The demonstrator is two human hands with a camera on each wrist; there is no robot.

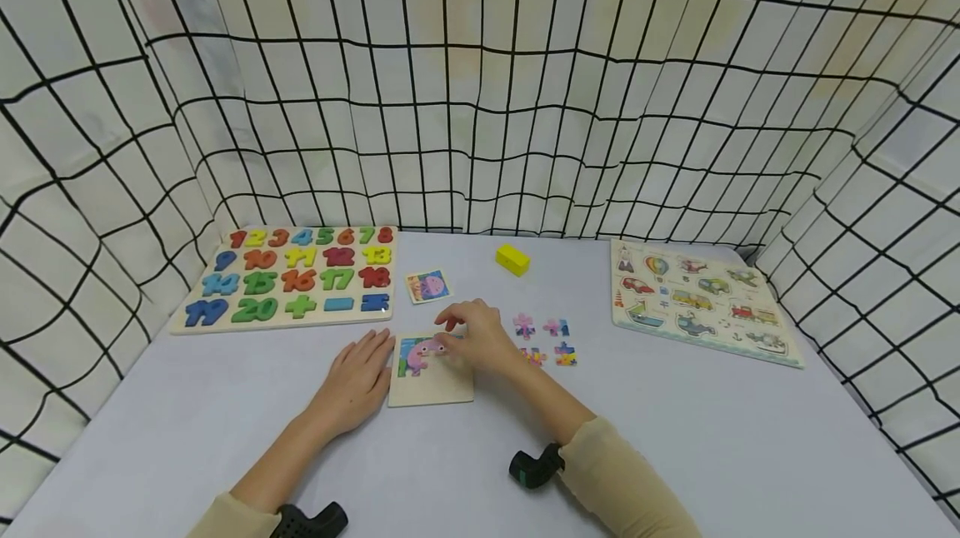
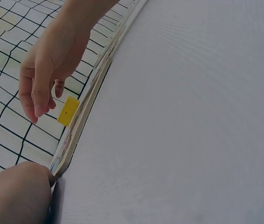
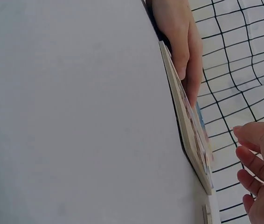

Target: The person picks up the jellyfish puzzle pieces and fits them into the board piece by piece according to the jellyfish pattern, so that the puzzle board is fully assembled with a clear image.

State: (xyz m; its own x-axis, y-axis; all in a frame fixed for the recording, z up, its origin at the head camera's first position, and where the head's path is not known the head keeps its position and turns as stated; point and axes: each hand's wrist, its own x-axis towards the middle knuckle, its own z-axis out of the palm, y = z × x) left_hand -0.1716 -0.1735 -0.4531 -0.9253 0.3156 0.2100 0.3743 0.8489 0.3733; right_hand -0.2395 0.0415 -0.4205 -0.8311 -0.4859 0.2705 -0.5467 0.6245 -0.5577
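A small square wooden puzzle tray [image 1: 431, 392] lies flat in front of me, its upper part filled with pink pig picture pieces [image 1: 417, 357]. My left hand [image 1: 356, 384] rests on the table with fingers extended, the fingertips right at the tray's left edge. Above the tray's upper right corner hovers my right hand [image 1: 480, 340], thumb and fingers loosely bent and apart. In the right wrist view nothing shows between the fingers of this right hand [image 3: 262, 172]. Several loose jigsaw pieces [image 1: 566, 354] are laid out to its right.
Behind the tray lie a small picture card [image 1: 428, 286] and a yellow block [image 1: 512, 260]. A number puzzle board [image 1: 187, 327] is at the back left, a vehicle picture board [image 1: 708, 345] at the right. Black netting [image 1: 480, 109] over white sheeting encloses the table.
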